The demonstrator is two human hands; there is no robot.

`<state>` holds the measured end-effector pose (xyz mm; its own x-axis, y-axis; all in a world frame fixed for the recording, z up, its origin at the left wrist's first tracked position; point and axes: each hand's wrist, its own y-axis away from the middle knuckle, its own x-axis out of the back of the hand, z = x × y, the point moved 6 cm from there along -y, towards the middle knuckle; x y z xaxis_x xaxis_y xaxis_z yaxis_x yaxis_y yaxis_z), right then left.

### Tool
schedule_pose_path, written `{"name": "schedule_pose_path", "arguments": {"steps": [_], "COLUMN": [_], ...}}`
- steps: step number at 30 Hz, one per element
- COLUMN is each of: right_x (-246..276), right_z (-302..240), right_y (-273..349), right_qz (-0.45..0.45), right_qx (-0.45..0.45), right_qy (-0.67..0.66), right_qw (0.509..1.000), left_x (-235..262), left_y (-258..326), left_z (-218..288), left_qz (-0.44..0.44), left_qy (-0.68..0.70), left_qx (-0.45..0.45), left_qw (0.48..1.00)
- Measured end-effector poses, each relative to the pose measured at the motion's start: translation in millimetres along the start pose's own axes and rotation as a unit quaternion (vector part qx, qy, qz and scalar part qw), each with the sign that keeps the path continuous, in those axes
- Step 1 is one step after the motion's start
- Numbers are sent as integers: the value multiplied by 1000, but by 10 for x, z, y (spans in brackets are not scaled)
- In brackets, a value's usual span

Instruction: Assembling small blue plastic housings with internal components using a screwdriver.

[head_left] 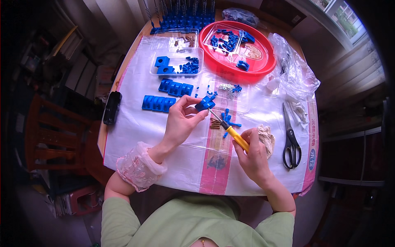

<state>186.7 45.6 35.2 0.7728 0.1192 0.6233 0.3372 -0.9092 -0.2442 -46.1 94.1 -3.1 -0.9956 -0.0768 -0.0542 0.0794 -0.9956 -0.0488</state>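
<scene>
You have a small blue plastic block (205,103) pinched in the fingertips of your left grip (181,121), raised just above the white sheet on the counter. Your right grip (252,154) is wrapped around the yellow handle of a screwdriver (230,129). It is tilted up and to the left, its thin metal tip touching the block's lower right side.

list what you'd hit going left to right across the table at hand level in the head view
black case at the table's left edge → left hand holding a small blue part → yellow-handled screwdriver in the right hand → black-handled scissors
</scene>
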Motion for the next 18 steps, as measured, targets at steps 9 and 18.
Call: {"name": "schedule_pose_path", "arguments": {"steps": [9, 18], "right_x": [95, 59], "right_z": [-96, -13], "right_y": [-42, -56], "right_qz": [22, -25], "right_qx": [49, -32], "right_qy": [107, 65], "right_qw": [993, 997], "left_x": [11, 17], "left_y": [-2, -9], "left_z": [-6, -34], "left_qz": [-1, -4], "left_qy": [-3, -9], "left_qx": [4, 0], "left_qw": [1000, 1000]}}
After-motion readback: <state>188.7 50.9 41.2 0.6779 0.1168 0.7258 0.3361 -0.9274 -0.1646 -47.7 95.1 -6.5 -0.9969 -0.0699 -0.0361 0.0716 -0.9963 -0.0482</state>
